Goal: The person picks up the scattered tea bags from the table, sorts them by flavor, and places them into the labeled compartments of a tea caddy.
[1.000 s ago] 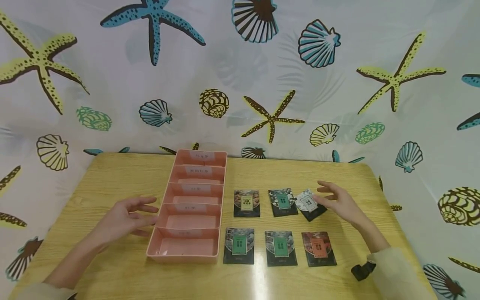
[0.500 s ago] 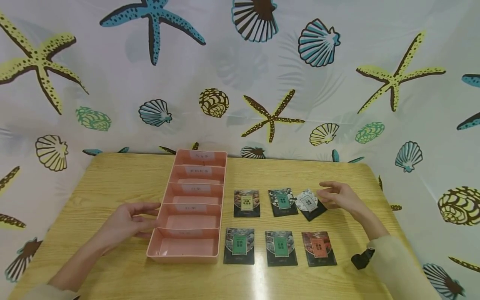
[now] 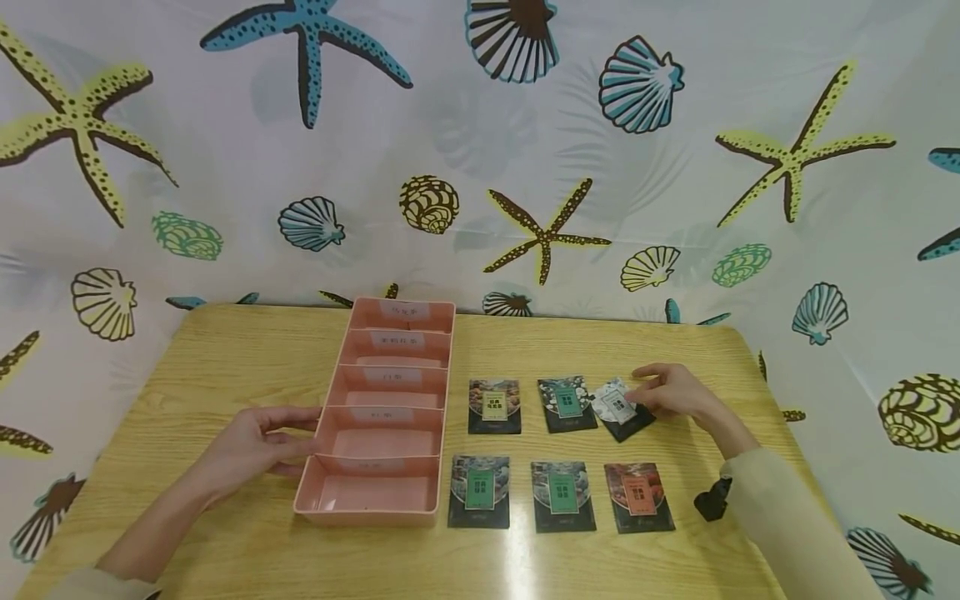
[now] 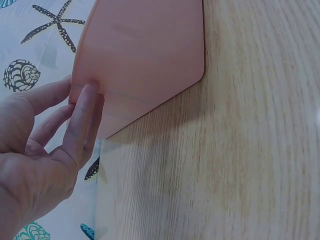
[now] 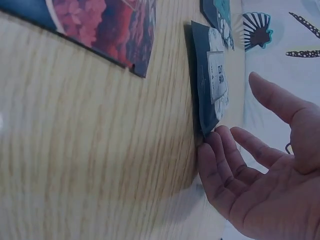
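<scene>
My left hand (image 3: pixel 240 450) touches the left side of a pink divided box (image 3: pixel 367 517). In the left wrist view its fingertips lie against the outer wall (image 4: pixel 145 55) and at the rim. My right hand (image 3: pixel 678 392) is over the right edge of a tea sachet with a white label (image 3: pixel 617 406), which lies slanted on the table. In the right wrist view that sachet (image 5: pixel 216 75) has its near corner right at the fingertips, while the thumb (image 5: pixel 275 97) stands away from it. The fingers look loosely bent.
Left of the slanted sachet lie a green-labelled sachet (image 3: pixel 566 404) and a yellow-labelled one (image 3: pixel 494 407). Nearer are two more green-labelled sachets (image 3: pixel 480 492) and a red-labelled one (image 3: pixel 640 497). Paper labels mark the box's compartments. A patterned cloth (image 3: pixel 375 150) hangs behind the table (image 3: pixel 240 350).
My left hand has come up against the box's side. The right hand drew back slightly from the white-labelled sachet, then came in over its edge again. The sachets lie where they were.
</scene>
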A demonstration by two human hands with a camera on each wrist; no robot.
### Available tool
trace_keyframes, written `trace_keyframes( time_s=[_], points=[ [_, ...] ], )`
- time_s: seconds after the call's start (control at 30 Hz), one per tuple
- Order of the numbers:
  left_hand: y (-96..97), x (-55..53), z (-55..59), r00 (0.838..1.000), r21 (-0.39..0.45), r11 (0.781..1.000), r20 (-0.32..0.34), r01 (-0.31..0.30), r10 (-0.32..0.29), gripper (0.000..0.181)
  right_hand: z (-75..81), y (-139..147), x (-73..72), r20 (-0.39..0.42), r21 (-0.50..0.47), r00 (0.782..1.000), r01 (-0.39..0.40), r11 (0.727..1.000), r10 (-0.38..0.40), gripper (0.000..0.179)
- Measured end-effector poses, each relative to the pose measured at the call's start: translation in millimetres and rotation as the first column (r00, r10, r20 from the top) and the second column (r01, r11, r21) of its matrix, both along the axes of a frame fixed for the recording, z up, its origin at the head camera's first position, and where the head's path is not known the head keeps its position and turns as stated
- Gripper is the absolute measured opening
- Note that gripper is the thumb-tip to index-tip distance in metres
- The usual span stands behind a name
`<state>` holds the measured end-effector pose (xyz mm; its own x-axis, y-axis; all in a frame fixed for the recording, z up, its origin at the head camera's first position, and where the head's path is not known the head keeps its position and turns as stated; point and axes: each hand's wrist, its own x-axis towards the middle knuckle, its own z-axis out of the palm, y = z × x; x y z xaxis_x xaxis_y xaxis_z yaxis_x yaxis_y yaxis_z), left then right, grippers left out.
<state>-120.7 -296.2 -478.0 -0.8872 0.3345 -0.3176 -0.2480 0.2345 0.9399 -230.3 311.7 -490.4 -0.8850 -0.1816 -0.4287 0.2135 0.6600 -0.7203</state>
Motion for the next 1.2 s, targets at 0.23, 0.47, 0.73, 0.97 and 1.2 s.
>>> trace_keyframes(
  time_s=[0.23,0.47,0.73,0.97,1.2],
  points=[
    [-0.6,-0.8,-0.6,1.000,0.007,1.000,0.013,-0.001,0.001,0.065,-2.3,-8,-5.4,0.009,0.032,1.000,0.010,0.999,-0.010,0.063],
    [-1.2,-0.3,1.1,1.000,0.028,1.000,0.024,0.002,-0.003,0.065,-4.5,-15,-5.2,-0.001,0.068,1.000,0.028,0.997,-0.028,0.062],
    [-0.2,0.4,3.5,1.000,-0.005,1.000,0.021,-0.009,0.009,0.066,-6.4,-20,-2.1,-0.019,0.123,0.999,0.037,0.992,-0.035,0.063],
    [0.7,0.6,3.4,1.000,-0.002,1.000,0.015,-0.013,0.013,0.065,-7.2,-20,-3.2,-0.017,0.129,0.999,0.031,0.991,-0.029,0.061],
    [1.7,0.5,2.4,1.000,-0.005,1.000,0.008,-0.011,0.011,0.064,-7.8,-17,-5.1,0.004,0.111,0.999,0.048,0.993,-0.048,0.061]
  ],
)
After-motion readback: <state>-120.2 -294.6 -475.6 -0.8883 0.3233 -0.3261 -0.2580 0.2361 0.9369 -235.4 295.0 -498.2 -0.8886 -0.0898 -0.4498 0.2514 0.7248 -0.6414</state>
